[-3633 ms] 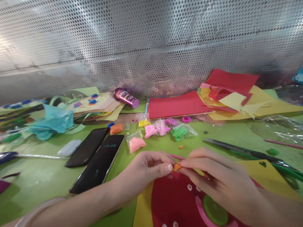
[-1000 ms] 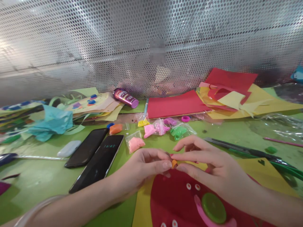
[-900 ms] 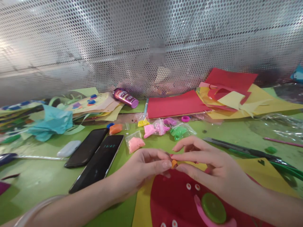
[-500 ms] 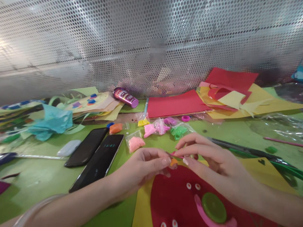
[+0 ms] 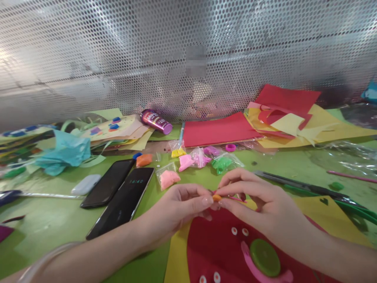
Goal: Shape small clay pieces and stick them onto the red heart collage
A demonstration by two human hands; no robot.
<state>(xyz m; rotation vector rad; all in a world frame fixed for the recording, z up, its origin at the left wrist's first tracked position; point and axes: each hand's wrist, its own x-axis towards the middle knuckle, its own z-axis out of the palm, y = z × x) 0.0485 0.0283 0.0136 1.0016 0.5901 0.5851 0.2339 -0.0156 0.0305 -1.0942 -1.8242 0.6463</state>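
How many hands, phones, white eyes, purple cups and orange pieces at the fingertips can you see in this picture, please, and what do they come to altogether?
Hands: 2 (left hand, right hand)
Phones: 2
White eyes: 4
Purple cup: 1
Orange piece at the fingertips: 1
Total: 10

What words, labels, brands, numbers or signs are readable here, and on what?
"16:40": lit clock on the black rectangular phone with a silvery edge.
"M…": large lettering on the shiny purple tapered container; its other letters and smaller print are too blurred to read.
A faint mark lower on the phone's screen: unreadable.
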